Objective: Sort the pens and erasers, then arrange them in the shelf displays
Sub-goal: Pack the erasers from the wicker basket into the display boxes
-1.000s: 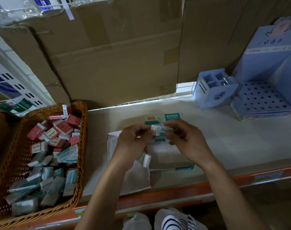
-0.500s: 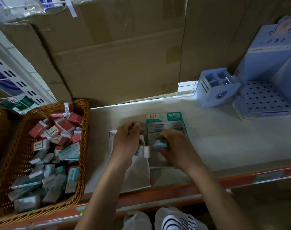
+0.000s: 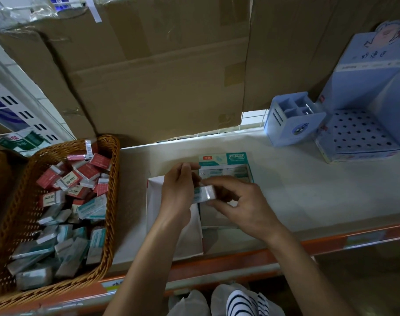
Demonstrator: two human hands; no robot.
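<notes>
A teal-and-white eraser display box (image 3: 225, 164) lies open on the shelf, with a few erasers in its far row. Above its near half, my left hand (image 3: 178, 192) and my right hand (image 3: 242, 206) both hold a small stack of teal-sleeved wrapped erasers (image 3: 205, 193). My left fingers curl round the stack's left end. My right thumb and fingers pinch its right end. A wicker basket (image 3: 113, 179) at the left holds several loose erasers, red ones (image 3: 87, 172) at the back and teal ones (image 3: 91, 207) at the front.
A white box flap (image 3: 153, 201) lies under my left wrist. At the right stand a blue compartment holder (image 3: 292, 124) and a blue perforated pen display (image 3: 363, 131). Cardboard boxes (image 3: 160, 76) wall the back. An orange rail (image 3: 240, 261) edges the shelf front.
My right hand put an eraser down into the display box, then came back up to the stack in my left hand. The left hand stayed over the box's left edge.
</notes>
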